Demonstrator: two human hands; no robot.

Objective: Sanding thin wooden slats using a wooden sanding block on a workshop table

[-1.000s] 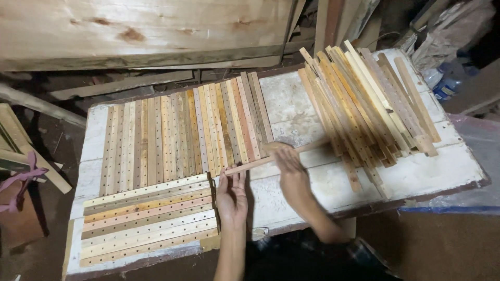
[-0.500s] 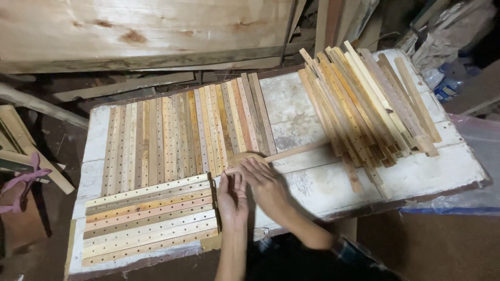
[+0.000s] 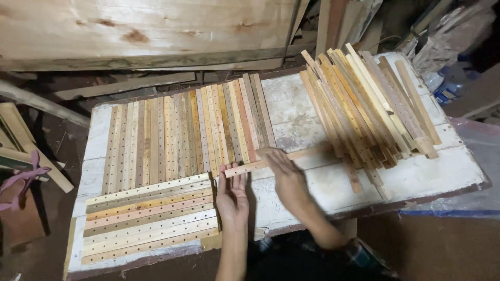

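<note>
Holding perforated wooden strip (image 3: 271,161) | both hands (image 3: 260,187) | white table (image 3: 333,182)

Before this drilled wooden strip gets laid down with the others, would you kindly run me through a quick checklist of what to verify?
1. Right hand rests on the drilled light wooden strip: ok.
2. Left hand steadies the strip's near end, fingertips at its edge: ok.
3. Strip lies crosswise below the upright row of perforated wooden slats, not yet aligned with either set: not ok.
4. Lower stack of crosswise perforated slats lies even and tidy: ok.
5. Loose pile of plain wooden sticks overlaps the strip's far end: cannot tell.
6. Bare part of the white worn tabletop offers room: ok.
</note>
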